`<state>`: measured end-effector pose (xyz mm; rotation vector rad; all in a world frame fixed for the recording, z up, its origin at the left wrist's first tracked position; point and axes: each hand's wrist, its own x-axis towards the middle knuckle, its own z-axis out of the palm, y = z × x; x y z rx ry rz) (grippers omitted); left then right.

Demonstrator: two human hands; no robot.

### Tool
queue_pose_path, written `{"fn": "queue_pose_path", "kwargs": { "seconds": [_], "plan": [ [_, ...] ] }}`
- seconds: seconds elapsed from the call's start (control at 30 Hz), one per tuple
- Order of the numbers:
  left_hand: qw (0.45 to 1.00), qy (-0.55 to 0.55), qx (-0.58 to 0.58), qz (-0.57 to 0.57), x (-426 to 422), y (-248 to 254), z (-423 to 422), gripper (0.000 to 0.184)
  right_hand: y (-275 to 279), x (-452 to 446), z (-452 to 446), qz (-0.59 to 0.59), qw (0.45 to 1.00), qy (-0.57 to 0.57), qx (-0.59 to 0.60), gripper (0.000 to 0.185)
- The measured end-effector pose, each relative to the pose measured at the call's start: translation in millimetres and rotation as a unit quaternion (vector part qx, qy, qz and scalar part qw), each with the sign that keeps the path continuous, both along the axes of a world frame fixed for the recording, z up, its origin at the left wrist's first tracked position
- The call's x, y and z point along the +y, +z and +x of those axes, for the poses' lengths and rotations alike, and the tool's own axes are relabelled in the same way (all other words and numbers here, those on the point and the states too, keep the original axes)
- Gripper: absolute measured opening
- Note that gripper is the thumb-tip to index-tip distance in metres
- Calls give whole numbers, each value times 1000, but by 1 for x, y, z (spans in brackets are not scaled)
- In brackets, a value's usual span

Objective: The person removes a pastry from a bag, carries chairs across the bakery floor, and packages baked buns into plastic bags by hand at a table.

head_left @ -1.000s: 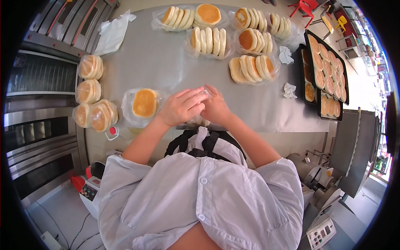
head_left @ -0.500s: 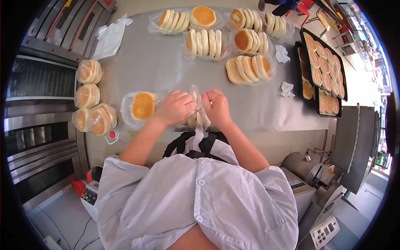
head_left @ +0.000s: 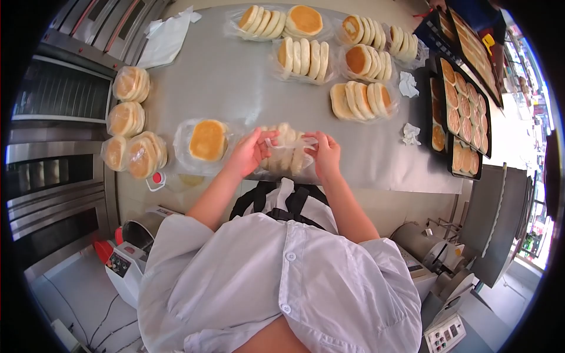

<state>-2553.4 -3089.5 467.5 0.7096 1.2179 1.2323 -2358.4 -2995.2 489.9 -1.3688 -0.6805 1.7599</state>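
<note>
A clear plastic bag (head_left: 286, 141) with several pale flat breads (head_left: 286, 160) in it lies at the table's near edge, between my hands. My left hand (head_left: 252, 154) pinches the bag's top edge from the left, its fingers partly curled. On the right side, thumb and fingers of my right hand (head_left: 326, 154) grip the same edge, which stretches between the two hands. Left of my left hand, a browned round bread (head_left: 208, 140) lies flat on another plastic bag (head_left: 183, 154).
Bagged breads (head_left: 130, 117) line the table's left edge. More bagged stacks (head_left: 362, 100) stand at the back and right. Black trays of breads (head_left: 465, 106) overhang the right edge, near crumpled paper (head_left: 411, 134). Another person (head_left: 479, 15) is beside a further tray (head_left: 468, 50) at upper right.
My hands have moved apart, and the bag between them has gone from bunched to spread, its breads now side by side. A person and another tray have appeared at the upper right.
</note>
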Motion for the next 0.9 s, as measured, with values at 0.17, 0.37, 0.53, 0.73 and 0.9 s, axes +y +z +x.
{"fn": "queue_pose_path", "kwargs": {
  "seconds": [0.17,0.37,0.53,0.73,0.9],
  "plan": [
    [961,-200,189,28,21,37,2,17,-8,-3,-6,-145,981,18,131,21],
    [787,-316,499,179,45,27,0,14,9,-7,-22,-150,975,47,161,25],
    [875,-220,431,27,47,50,23,21,7,-9,-8,-126,974,39,183,27],
    [879,-179,423,124,41,10,57,17,-51,-1,21,28,999,-20,-10,24],
    [860,-101,449,220,23,5,61,14,-26,-1,36,178,930,214,-239,25]
  ]
}}
